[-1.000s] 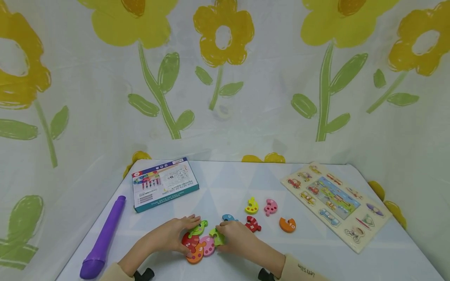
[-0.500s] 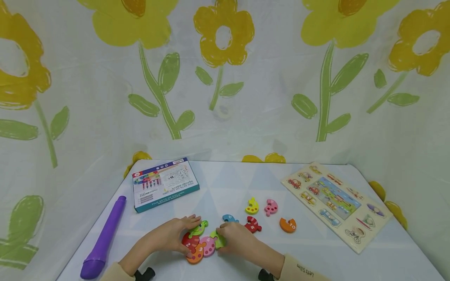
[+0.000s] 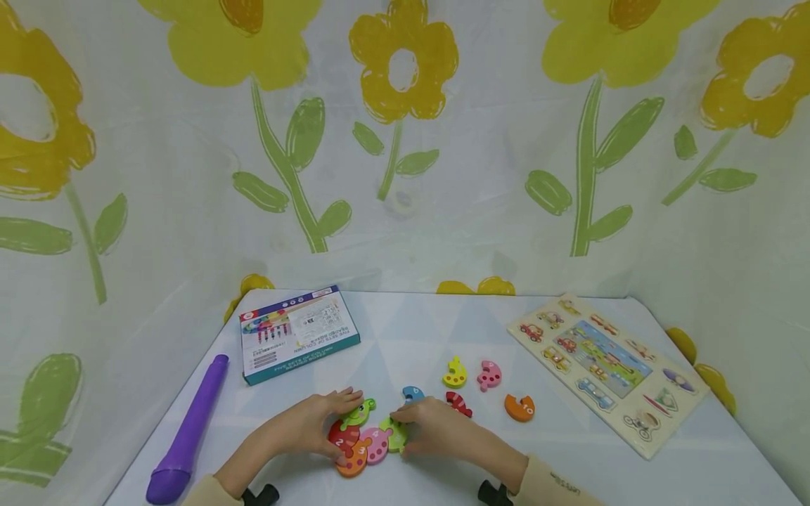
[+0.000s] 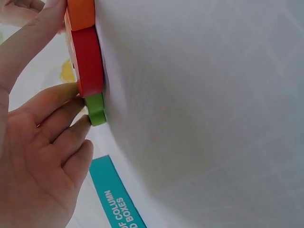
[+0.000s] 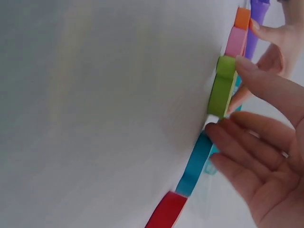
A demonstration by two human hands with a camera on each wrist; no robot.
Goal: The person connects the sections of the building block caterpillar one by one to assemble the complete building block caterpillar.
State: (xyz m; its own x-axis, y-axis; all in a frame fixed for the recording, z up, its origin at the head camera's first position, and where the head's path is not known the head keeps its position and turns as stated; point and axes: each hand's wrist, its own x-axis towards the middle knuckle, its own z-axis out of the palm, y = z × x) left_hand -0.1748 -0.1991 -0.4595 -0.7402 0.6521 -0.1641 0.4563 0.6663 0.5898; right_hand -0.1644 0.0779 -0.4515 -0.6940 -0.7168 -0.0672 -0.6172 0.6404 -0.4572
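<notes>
Here's the left hand (image 3: 310, 425), thumb against the orange piece (image 3: 351, 465) and fingers over by the green head (image 3: 358, 414), gripping the red piece (image 3: 344, 436) between them; across from it the right hand (image 3: 439, 432) has the green piece (image 3: 397, 436) pinched between thumb and fingers, right up against the pink piece (image 3: 376, 447); whether those two are fully locked together is hard to tell from here. So the row bends round on the white table (image 3: 405, 337), head, red, orange, pink and green, all touching, between the two hands; just beyond the right hand sits the blue piece (image 3: 413, 394), with the striped red piece (image 3: 458, 404) beside it, partly behind that hand! Farther out lie the yellow piece (image 3: 454, 374) and the spotted pink piece (image 3: 489, 377), near each other but apart; the loose orange piece (image 3: 519, 408) lies off to the right; past that, a picture board (image 3: 607, 372) slants along the table; over on the left, a purple microphone (image 3: 190, 436) and a flat box (image 3: 300, 334); flowered cloth (image 3: 487, 176) hangs behind it all.
</notes>
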